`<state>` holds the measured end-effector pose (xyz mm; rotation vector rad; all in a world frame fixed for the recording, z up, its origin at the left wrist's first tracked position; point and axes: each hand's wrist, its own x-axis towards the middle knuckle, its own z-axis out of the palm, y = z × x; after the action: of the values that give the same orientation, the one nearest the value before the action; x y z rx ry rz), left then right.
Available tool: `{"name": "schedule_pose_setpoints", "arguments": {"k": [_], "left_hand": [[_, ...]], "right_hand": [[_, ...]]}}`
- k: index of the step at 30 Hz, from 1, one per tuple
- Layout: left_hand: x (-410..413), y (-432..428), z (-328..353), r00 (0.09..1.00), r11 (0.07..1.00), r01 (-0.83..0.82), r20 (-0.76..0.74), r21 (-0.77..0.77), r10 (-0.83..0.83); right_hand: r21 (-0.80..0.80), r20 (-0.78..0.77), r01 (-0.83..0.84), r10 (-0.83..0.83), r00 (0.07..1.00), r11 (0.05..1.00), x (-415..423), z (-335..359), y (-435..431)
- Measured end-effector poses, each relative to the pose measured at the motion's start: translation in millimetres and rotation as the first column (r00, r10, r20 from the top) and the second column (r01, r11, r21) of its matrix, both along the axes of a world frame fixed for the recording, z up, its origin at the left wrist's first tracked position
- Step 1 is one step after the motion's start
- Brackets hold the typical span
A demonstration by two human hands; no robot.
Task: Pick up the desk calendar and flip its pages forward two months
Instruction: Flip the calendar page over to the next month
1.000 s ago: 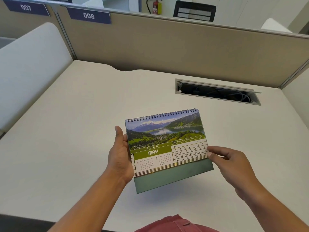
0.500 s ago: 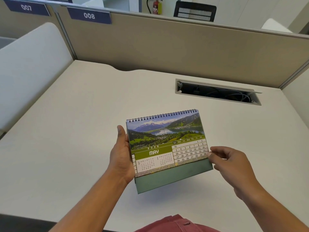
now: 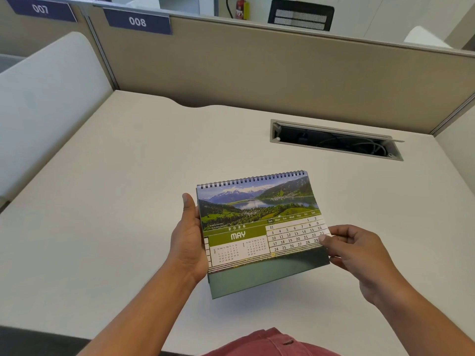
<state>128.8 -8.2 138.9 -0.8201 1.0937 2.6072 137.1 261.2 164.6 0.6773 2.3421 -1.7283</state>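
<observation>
The spiral-bound desk calendar [image 3: 259, 227] is held in the air above the desk, its face tilted toward me. The page on top shows a mountain lake photo and "MAY 2026". My left hand [image 3: 189, 240] grips its left edge, thumb on the front. My right hand [image 3: 357, 255] pinches the lower right corner of the top page between thumb and fingers, and that corner stands slightly lifted off the stack. The green cardboard base shows below the pages.
The white desk [image 3: 115, 201] has an open cable slot [image 3: 334, 142] with wires at the back right. Beige partition walls [image 3: 282, 73] run behind, a white divider [image 3: 43, 104] stands on the left. A red garment shows at the bottom edge.
My right thumb and fingers have closed on the lower right page corner and lifted it a little. The calendar and my left hand have barely shifted.
</observation>
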Motion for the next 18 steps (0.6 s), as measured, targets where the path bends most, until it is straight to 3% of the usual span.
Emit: {"name": "schedule_pose_setpoints", "arguments": {"k": [5,12,18], "left_hand": [[-1,-1,2,1.000,1.000,0.000,-0.014,0.003,0.000],[-2,-1,4,1.000,1.000,-0.009,-0.024,-0.011,0.009],[-2,0,4,1.000,1.000,0.005,-0.025,0.025,-0.004]], "right_hand": [[0.001,0.004,0.009,-0.009,1.000,1.000,0,5,0],[-0.251,0.115,0.071,-0.043,0.992,0.965,-5,15,3],[-0.299,0.136,0.102,-0.064,0.989,0.949,-7,17,0]]}}
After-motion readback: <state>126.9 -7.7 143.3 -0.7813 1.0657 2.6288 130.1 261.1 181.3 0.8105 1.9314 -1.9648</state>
